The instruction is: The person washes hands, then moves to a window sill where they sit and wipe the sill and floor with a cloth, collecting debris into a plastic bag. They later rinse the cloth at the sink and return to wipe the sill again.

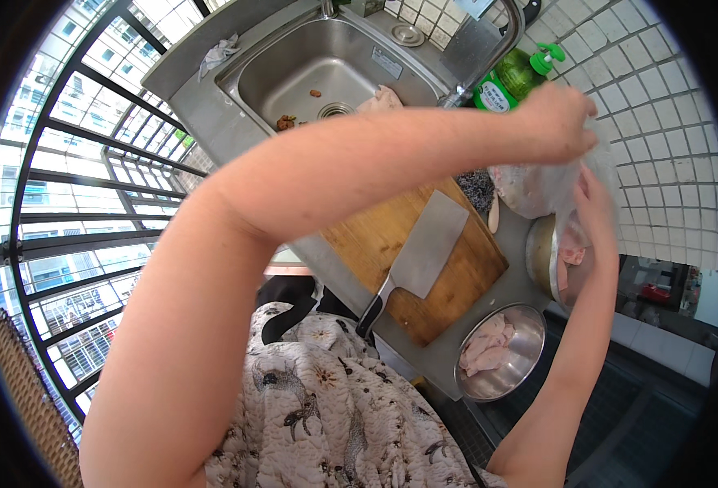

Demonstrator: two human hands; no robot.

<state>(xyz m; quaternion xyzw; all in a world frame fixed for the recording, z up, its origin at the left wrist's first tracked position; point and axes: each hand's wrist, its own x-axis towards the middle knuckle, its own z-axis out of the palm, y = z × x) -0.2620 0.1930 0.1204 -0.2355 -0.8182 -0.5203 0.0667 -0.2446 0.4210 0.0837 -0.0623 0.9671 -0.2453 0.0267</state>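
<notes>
A thin, translucent plastic bag (pixel 551 189) stretches between both hands, near the tiled wall. My left hand (pixel 551 125) reaches across and is closed on the bag's upper part. Lower down, my right hand (pixel 595 204) grips the bag's side; its fingertips are partly hidden. Pinkish contents show through the plastic at the left. Under my right hand stands a metal pot (pixel 540 253), with pale pink meat pieces (pixel 571 253) inside, partly covered by my forearm. A steel bowl (pixel 526 348) nearer me holds more pale raw meat (pixel 487 351).
A cleaver (pixel 429 244) lies flat across the wooden cutting board (pixel 359 235), handle over the counter's front edge. Behind is a stainless sink (pixel 298 67) with food scraps and a pale piece of meat. A green pump bottle (pixel 511 76), scouring pad (pixel 476 189) and faucet (pixel 481 70) stand near the bag.
</notes>
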